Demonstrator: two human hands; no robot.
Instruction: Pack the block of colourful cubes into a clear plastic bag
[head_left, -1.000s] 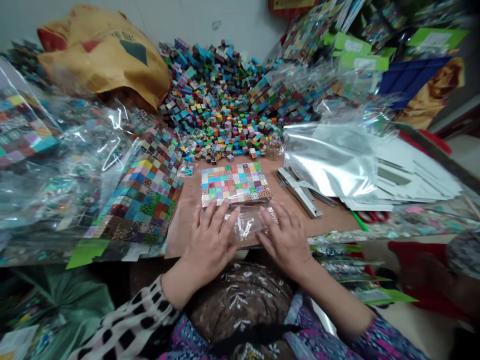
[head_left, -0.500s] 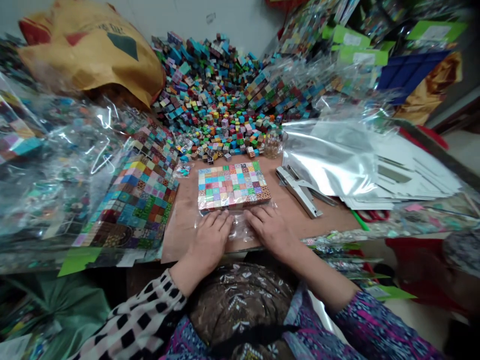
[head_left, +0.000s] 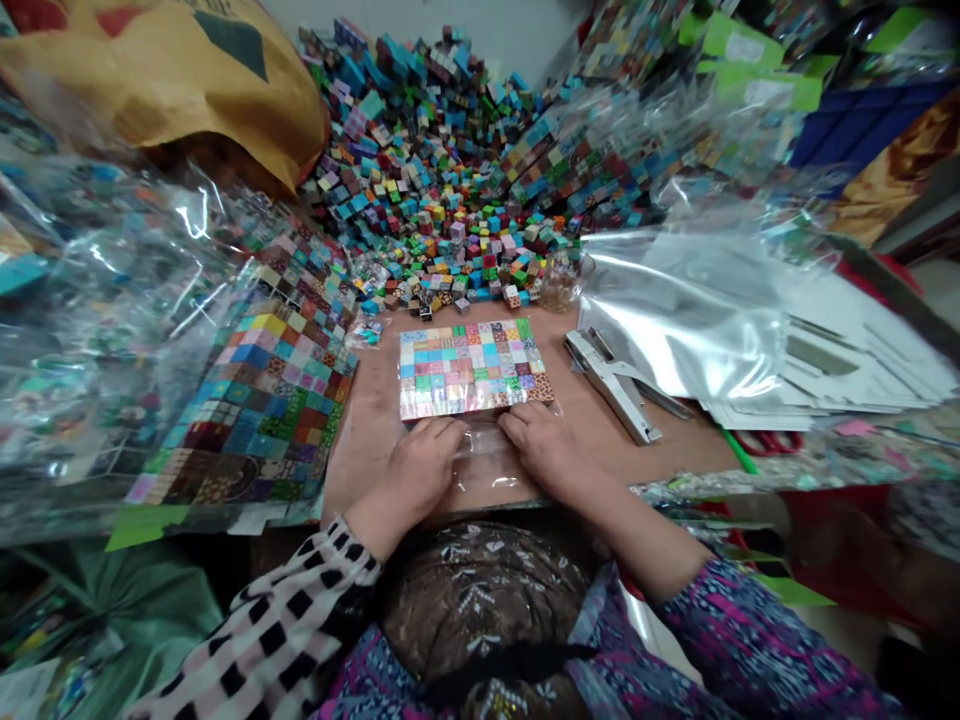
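A flat slab of small multicoloured cubes point(head_left: 472, 367) lies inside a clear plastic bag point(head_left: 487, 470) on the brown tabletop point(head_left: 375, 420). My left hand point(head_left: 411, 472) and my right hand point(head_left: 546, 452) rest side by side on the bag's loose near end. Both have their fingers curled, with the fingertips pressed against the slab's near edge. The plastic between the two hands is wrinkled and shiny.
A metal stapler point(head_left: 616, 382) lies right of the slab. Behind it is a big heap of loose cubes point(head_left: 450, 190). Bagged cube slabs point(head_left: 262, 400) pile up on the left, beside a yellow sack point(head_left: 172, 80). Clear bags and white cards point(head_left: 750, 330) cover the right.
Both hands have slid forward over the bag's flap to the slab's near edge, and their fingers have gone from spread flat to curled. The view has tipped slightly downward.
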